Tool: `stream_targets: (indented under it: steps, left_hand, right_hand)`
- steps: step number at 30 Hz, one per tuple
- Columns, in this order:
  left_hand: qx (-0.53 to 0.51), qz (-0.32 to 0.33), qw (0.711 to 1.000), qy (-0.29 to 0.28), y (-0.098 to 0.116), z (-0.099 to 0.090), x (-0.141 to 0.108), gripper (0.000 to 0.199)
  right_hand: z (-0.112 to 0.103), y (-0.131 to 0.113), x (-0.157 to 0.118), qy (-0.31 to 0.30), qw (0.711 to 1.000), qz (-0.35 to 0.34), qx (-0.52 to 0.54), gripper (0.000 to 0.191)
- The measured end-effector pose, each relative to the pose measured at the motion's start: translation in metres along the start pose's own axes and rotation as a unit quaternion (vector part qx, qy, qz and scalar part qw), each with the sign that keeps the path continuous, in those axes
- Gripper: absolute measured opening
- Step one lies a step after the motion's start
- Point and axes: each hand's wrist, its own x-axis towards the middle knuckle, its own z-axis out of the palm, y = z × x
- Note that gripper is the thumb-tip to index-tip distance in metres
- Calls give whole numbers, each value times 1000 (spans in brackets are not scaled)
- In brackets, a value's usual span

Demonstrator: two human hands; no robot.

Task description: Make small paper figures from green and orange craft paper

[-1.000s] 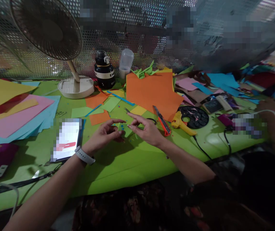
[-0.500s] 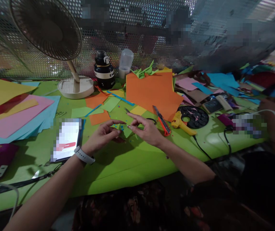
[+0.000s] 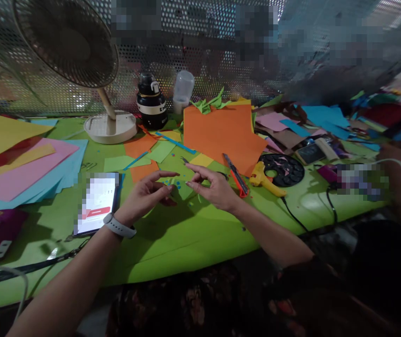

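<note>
My left hand [image 3: 149, 195], with a pale watch strap [image 3: 119, 226] at its wrist, hovers over the table, thumb and index finger apart and nothing visible between them. Facing it, my right hand [image 3: 216, 188] has its index finger stretched out. Its thumb and another finger come close together in a pinch; whatever they hold, if anything, is too small to make out. Tiny blue paper bits [image 3: 178, 183] lie between the hands. Beyond the right index fingertip shows a thin dark pointed tip [image 3: 185, 160], its other end hidden by the hand.
An orange-handled utility knife [image 3: 236, 177] and yellow glue gun [image 3: 266, 180] lie right. A lit phone [image 3: 97, 203] is left, coloured sheets [image 3: 35, 173] beyond it. Behind stand a fan [image 3: 111, 125], black bottle [image 3: 152, 105] and orange sheet [image 3: 217, 128]. Another person's hand [image 3: 400, 159] is far right.
My left hand has drawn slightly back to the left, away from my right hand. The small green piece at its fingertips no longer shows there. My right hand has hardly moved.
</note>
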Motion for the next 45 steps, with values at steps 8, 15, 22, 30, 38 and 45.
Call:
stream_targets:
  steps: [8,15,22,30,38,45]
  left_hand:
    - [17,-9,1000,-7,-2,1,1,47]
    - [19,-11,1000,-2,0,3,0,44]
    - [16,0,1000,-14,-3,1,1,44]
    - [-1,1,1000,-19,-2,1,1,43]
    - [-4,5,1000,-23,-4,1,2,39]
    - [-6,-2,1000,-25,-4,2,1,39]
  right_hand:
    - [-1,1,0,-19,998,31,46,53]
    - [0,1,0,-63,990,82,94,60]
    - [-2,4,4,-121,948,159,247,76]
    - [-3,4,4,-120,936,185,273,79]
    - [-2,4,4,-110,932,186,290,76]
    - [-1,4,4,-103,933,190,286,77]
